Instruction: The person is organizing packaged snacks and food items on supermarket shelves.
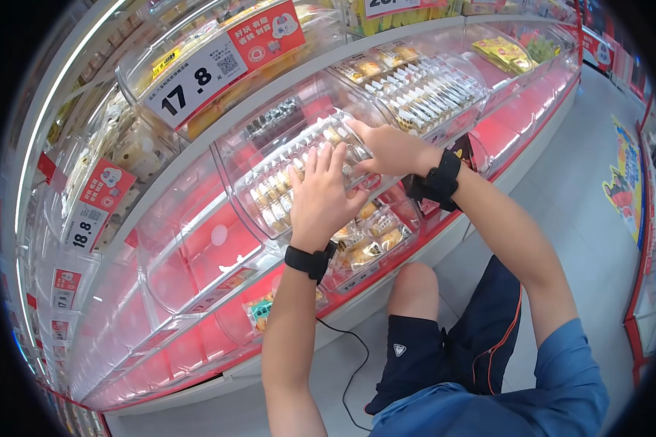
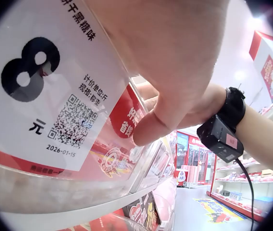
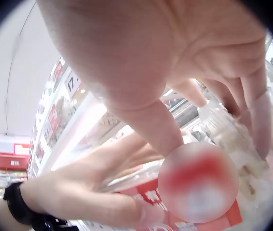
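Observation:
Rows of small wrapped biscuits (image 1: 270, 195) fill a clear plastic bin (image 1: 229, 171) on the shelf in the head view. My left hand (image 1: 324, 200) lies over their near side with fingers straight and spread. In the left wrist view its thumb (image 2: 151, 129) hangs at the front price card (image 2: 74, 120). My right hand (image 1: 402, 151) reaches in at the right end of the rows. Its fingers and thumb bend round a few packets there, and the right wrist view shows a clear-wrapped packet (image 3: 223, 126) between the fingers. The fingertips are partly hidden behind the wrappers.
A bin of wrapped snacks (image 1: 430, 95) stands to the right, and another bin of packets (image 1: 375, 240) sits below. Large price signs (image 1: 226, 62) hang above. A cable (image 1: 357, 339) runs down beside the legs. Grey floor (image 1: 554, 211) lies right of the shelf.

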Available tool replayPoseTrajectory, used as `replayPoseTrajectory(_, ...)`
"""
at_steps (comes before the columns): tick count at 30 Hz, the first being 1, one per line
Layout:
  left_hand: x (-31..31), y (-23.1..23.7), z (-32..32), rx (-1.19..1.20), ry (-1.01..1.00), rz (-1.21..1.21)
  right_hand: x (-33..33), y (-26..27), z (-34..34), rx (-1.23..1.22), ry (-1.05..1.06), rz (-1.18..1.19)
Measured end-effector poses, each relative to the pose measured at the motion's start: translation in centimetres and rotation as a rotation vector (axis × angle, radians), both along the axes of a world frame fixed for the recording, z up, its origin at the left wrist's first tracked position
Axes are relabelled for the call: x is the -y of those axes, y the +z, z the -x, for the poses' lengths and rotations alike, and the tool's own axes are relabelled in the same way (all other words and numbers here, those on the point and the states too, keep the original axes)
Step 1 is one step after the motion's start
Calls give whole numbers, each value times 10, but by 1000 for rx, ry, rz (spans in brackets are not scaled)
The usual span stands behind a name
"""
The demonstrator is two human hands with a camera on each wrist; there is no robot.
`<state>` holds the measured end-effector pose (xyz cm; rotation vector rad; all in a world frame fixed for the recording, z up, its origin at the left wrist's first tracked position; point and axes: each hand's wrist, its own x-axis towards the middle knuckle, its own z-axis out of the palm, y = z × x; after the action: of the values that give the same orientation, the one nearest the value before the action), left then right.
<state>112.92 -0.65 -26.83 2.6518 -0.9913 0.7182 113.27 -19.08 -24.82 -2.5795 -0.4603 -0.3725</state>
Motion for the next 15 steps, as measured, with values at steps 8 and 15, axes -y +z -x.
replayPoseTrajectory(8,0,-2,-1,67,-6,-49,-20,-9,-8,193,-173,42)
replayPoseTrajectory(15,0,-3,-1,70,-20,-65,-19,-9,-31,259,-183,88)
